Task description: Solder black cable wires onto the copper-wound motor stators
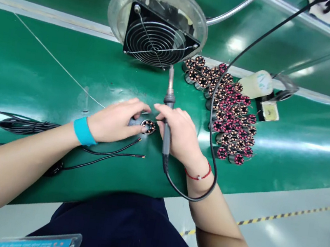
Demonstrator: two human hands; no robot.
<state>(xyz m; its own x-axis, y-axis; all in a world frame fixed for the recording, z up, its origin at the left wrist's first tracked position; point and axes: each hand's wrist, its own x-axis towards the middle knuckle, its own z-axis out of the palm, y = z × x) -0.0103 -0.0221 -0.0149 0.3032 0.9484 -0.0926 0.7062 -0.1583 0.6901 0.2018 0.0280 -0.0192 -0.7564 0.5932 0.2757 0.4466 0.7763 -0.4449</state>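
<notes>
My left hand (115, 120) rests on the green mat and pinches a small round motor stator (148, 126) with copper windings, fingers curled over its far side. My right hand (180, 133) grips a soldering iron (168, 107) by its dark handle, with the metal tip pointing away from me toward the fan. The right fingertips reach toward the stator and nearly meet the left ones. The iron's black cord (217, 107) loops round my right wrist and runs up to the back right.
A fume-extraction fan (157, 34) in a clear round hood hangs just beyond my hands. Several wound stators (229, 113) lie clustered to the right, beside a solder spool (257, 84). Black wires (106, 154) lie in front of my left hand. The bench edge (268, 185) drops to the floor.
</notes>
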